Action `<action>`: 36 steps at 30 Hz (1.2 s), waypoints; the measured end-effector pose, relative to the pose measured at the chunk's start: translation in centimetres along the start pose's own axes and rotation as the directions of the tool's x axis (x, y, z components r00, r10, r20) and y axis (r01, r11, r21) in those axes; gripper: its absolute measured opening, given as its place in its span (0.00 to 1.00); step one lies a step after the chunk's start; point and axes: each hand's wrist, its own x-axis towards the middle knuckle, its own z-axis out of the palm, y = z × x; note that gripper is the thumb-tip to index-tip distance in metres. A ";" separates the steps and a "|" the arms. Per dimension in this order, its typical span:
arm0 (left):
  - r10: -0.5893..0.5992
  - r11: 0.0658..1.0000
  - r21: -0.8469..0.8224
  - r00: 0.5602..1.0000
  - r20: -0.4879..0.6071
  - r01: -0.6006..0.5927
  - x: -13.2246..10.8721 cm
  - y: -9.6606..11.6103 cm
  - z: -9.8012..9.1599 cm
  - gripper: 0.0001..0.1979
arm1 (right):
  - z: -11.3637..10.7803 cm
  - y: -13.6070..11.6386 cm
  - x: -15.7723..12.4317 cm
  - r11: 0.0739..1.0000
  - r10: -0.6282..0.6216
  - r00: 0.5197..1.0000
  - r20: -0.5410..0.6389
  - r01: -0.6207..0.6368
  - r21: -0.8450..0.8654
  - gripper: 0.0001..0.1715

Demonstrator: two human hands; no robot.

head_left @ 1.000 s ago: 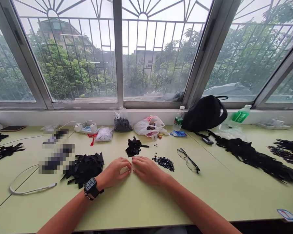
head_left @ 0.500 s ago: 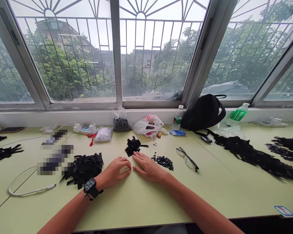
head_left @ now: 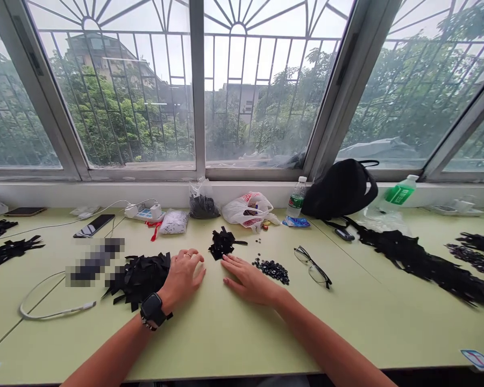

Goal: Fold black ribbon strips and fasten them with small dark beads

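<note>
My left hand (head_left: pixel 184 277), with a watch on the wrist and a ring, rests palm-down with fingers apart at the right edge of a large pile of black fabric strips (head_left: pixel 143 277). It appears to hold nothing. My right hand (head_left: pixel 248 278) lies flat on the table, its fingertips just by a smaller heap of black strips (head_left: pixel 221 243). To the right of that hand sits a cluster of small dark round pieces (head_left: pixel 273 270), which look like buttons or snaps. Whether my left fingertips touch a strip is hard to see.
A pale green table (head_left: pixel 213 344) runs below the windows. Eyeglasses (head_left: pixel 312 267) lie to the right, beyond them a long row of black strips (head_left: pixel 419 263). Along the back stand plastic bags (head_left: pixel 248 209), a bottle (head_left: pixel 296 199) and a black bag (head_left: pixel 339 188). A white cable (head_left: pixel 56 317) curls at left.
My left hand has moved left from beside my right hand to the large pile, and its fingers have spread. My right hand has stayed by the small heap. The view has shifted slightly.
</note>
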 end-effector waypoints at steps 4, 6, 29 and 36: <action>-0.147 0.978 0.150 0.989 0.018 0.143 -0.3 -0.7 0.4 0.17 | 0.0 0.2 0.0 1.000 -0.001 1.000 0.021 0.001 0.004 0.32; -0.138 0.975 0.185 0.989 0.051 0.126 -0.5 -0.9 0.7 0.20 | -0.1 0.2 0.1 1.000 -0.016 1.000 0.012 0.016 0.015 0.31; 0.291 0.818 -0.544 0.950 0.115 -0.185 0.1 1.9 -0.2 0.13 | -0.5 -0.2 0.4 0.996 -0.084 0.992 -0.093 0.087 0.034 0.17; 0.223 0.670 -0.739 0.968 0.114 -0.067 0.1 2.2 -1.1 0.04 | -0.5 -0.6 0.7 0.971 -0.010 0.982 -0.191 0.056 0.234 0.13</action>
